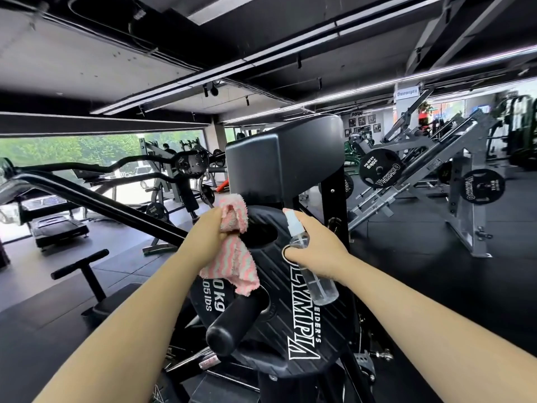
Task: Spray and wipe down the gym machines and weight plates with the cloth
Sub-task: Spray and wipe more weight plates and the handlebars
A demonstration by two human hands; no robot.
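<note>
A black weight plate (293, 321) with white lettering hangs on a machine's loading peg (232, 324) right in front of me. My left hand (205, 237) grips a pink and grey striped cloth (232, 248), bunched against the plate's upper left part near a grip hole. My right hand (315, 250) holds a clear spray bottle (309, 261) with a white nozzle, close in front of the plate's upper right, the nozzle pointing up and left. A black padded block (284, 158) of the same machine stands just above the plate.
A black slanted machine arm (96, 199) and a low padded bar (80, 264) lie to the left. Grey plate-loaded machines (436, 181) with black plates stand at the right, over dark rubber floor (436, 271). Treadmills (55, 225) line the windows at far left.
</note>
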